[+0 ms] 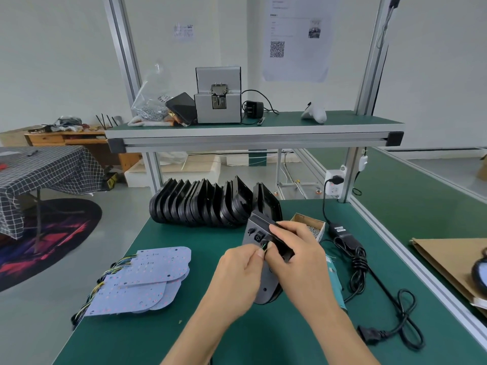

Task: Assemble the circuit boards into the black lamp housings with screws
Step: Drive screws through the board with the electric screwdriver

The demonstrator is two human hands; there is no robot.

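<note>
Threading wires [264,246] into housing [259,234]: left hand [241,272] pinches wires, right hand [295,248] grips housing; feed straight, avoid kinks.

surface [163,338]: green mat, aluminium-framed edge
far side: row of black housings [200,204] standing on edge
left: stacked circuit boards [147,280], wires at left ends
right: open screw box [311,225], power adapter [342,233], coiled cable [395,306]
shelf [342,119]: grey screw feeder [218,98], plug adapter [252,109]
</note>
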